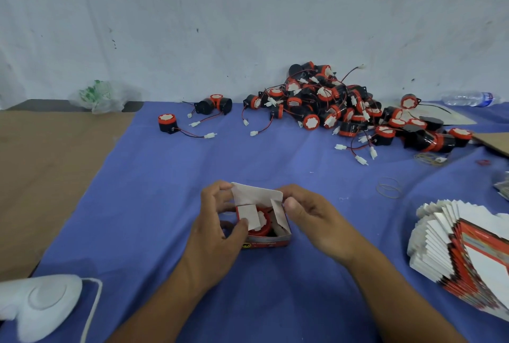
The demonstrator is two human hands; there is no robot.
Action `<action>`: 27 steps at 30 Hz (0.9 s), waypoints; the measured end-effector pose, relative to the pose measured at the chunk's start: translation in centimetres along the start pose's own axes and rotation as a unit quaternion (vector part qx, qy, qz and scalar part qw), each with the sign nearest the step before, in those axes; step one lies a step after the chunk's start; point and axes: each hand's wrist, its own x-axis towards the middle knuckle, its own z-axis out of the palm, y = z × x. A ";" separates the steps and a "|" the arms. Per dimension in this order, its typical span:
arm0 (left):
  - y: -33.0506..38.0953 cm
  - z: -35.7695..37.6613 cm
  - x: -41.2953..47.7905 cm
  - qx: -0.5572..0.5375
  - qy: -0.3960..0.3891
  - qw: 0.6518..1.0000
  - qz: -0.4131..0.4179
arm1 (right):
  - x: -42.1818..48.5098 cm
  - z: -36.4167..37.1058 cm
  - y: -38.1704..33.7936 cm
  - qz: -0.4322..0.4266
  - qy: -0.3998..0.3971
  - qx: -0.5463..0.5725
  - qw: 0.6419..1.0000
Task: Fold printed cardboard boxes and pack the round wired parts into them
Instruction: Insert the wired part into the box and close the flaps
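Pinching flaps of the red printed box [265, 241], left hand [217, 222] and right hand [311, 216]; lettering blurred, unreadable.

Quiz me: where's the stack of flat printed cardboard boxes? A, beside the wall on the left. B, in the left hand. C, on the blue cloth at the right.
C: the fanned stack of flat red-and-white printed cardboard boxes lies on the blue cloth at the right edge of the view.

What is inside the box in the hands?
One round part, red with a white top. The flaps and walls of the box hide its lower body and most of its wire.
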 end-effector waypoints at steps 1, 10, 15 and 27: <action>-0.1 0.0 0.0 0.007 -0.001 1.000 0.000 | 0.0 -0.1 0.0 -0.009 0.001 0.001 1.000; -0.2 -0.4 0.1 0.097 -0.053 0.989 0.102 | 0.1 0.8 1.5 0.025 -0.009 -0.031 0.999; -0.4 -0.5 -0.1 0.045 -0.103 0.991 0.078 | 0.3 1.5 1.4 0.033 0.021 -0.045 0.998; -0.8 -0.6 -0.1 0.043 -0.135 0.988 0.053 | -0.2 -1.1 0.6 -0.013 -0.079 -0.145 0.986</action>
